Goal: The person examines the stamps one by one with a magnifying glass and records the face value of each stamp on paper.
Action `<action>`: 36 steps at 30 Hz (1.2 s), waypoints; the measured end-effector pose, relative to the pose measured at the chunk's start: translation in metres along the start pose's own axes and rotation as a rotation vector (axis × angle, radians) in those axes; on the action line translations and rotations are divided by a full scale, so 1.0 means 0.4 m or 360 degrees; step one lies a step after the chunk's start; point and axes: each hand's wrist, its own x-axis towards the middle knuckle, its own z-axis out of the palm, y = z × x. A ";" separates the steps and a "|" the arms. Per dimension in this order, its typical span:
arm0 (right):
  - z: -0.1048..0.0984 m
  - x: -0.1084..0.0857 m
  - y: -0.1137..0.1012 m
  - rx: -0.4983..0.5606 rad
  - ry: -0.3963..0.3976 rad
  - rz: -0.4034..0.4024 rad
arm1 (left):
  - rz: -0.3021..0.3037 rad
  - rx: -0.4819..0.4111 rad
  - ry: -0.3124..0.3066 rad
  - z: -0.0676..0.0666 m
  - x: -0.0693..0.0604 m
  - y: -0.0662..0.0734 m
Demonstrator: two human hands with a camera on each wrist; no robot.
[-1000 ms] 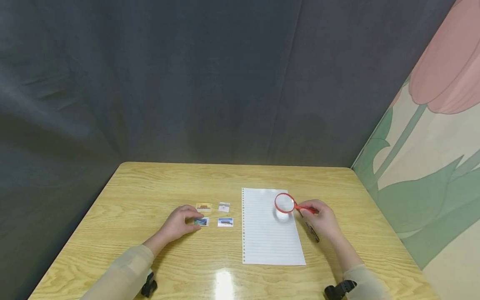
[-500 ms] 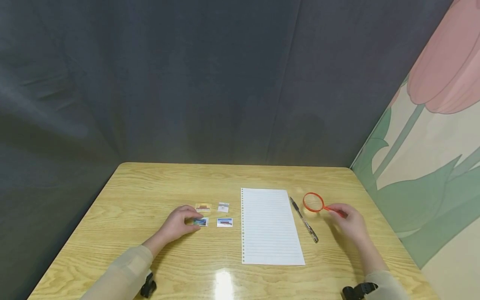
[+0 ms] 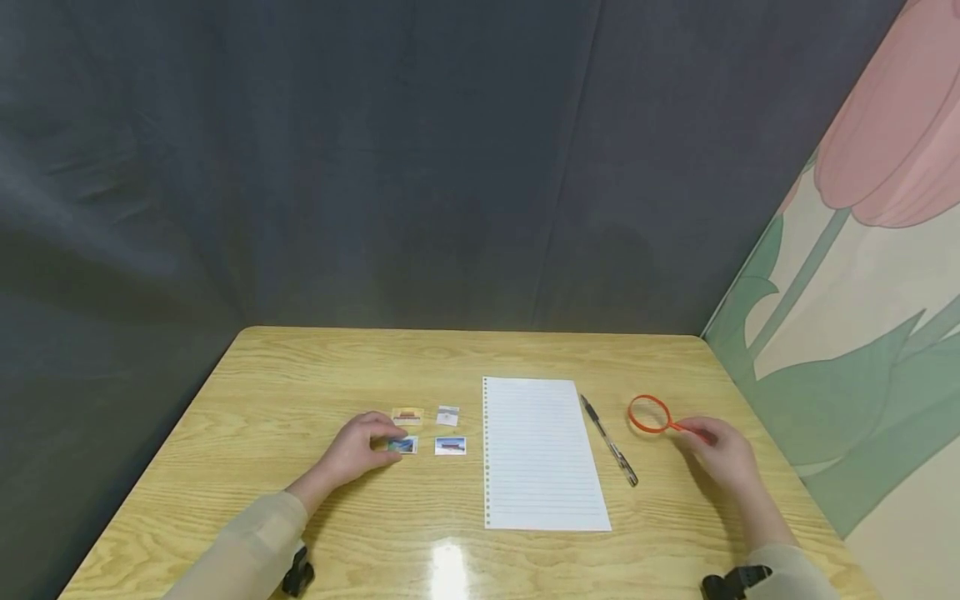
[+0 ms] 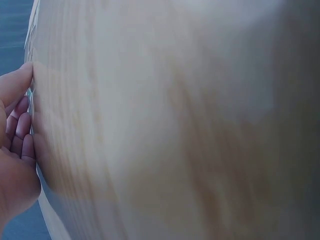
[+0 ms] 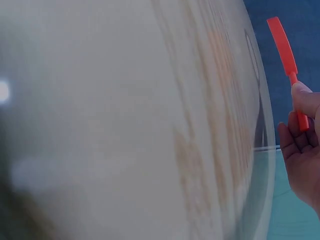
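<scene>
Desk [image 3: 330,375]: pale wood grain, with lined paper [image 3: 543,467] near the middle and a dark curtain [image 3: 420,167] beyond the paper's far edge.
Left hand [image 3: 356,450]: well left of the paper; relaxed, part-way wide, with thumb and fingers either side of a small printed card; firm contact too fine to tell.
Blue-green card [image 3: 405,445]: left of the paper, between thumb and fingers; probably thin, light and easily creased, best taken by opposite edges.
Yellow card [image 3: 408,416]: left of the paper, just past the fingers.
Blue-sky card [image 3: 451,447] and grey-white card [image 3: 447,416]: left of the paper, nearer its punched edge.
Pen [image 3: 611,446]: slanting just right of the paper; touched by neither of the hands.
Magnifying glass [image 3: 670,428]: right of the paper, past the pen; likely light, stiff and smooth, with a lens easily scratched, so best held by the handle; gripped there by the right hand [image 3: 727,454], ring towards the paper.
Right hand: right of the paper, narrowed around the red handle.
Tulip wall [image 3: 885,350]: farthest right of the paper.
</scene>
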 end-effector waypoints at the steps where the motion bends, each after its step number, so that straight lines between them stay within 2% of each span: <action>1: -0.001 0.001 0.004 0.0004 0.0000 0.0003 | -0.0001 0.0001 -0.0001 0.000 0.000 0.001; 22: 0.008 0.001 0.073 0.0075 0.0038 -0.0055 | -0.0012 0.0024 0.0006 0.000 0.001 0.003; 27: 0.012 0.003 0.079 0.0057 0.0030 -0.0055 | 0.0020 0.0030 0.0011 0.000 0.001 -0.001; 36: 0.017 0.005 0.080 0.0021 0.0030 -0.0040 | 0.0003 0.0019 0.0001 0.002 0.001 -0.003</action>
